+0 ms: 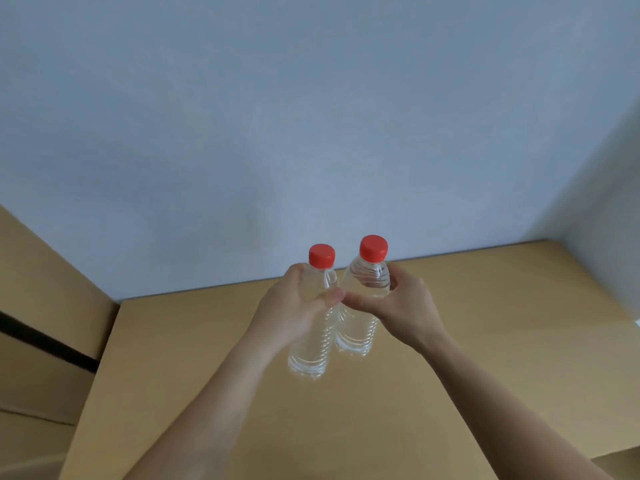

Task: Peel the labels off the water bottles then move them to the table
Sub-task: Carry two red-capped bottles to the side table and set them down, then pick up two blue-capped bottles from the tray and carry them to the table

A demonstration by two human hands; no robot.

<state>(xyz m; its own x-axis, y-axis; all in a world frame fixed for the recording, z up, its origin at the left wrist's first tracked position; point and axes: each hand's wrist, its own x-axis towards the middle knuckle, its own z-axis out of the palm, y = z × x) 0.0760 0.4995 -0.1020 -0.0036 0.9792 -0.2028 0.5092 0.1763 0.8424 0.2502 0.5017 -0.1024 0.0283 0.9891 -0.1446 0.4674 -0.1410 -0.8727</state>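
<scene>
- Head view, nearest: the left hand point(298, 306) grips the upper body of a clear plastic bottle with red cap point(308, 355).
- The right hand point(398, 306) grips a second red-capped clear bottle point(356, 337) just beside it.
- Both bottles are upright over the tan wooden table point(485, 341).
- Behind: pale blue wall point(311, 133).

- My left hand point(298, 306) grips the left bottle point(310, 355), thumb in front
- My right hand point(398, 303) grips the right bottle point(356, 337), thumb tips close together
- Both bare forearms reach forward

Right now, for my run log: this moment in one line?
left hand: grips left bottle; right hand: grips right bottle; both bottles bare, side by side
</scene>
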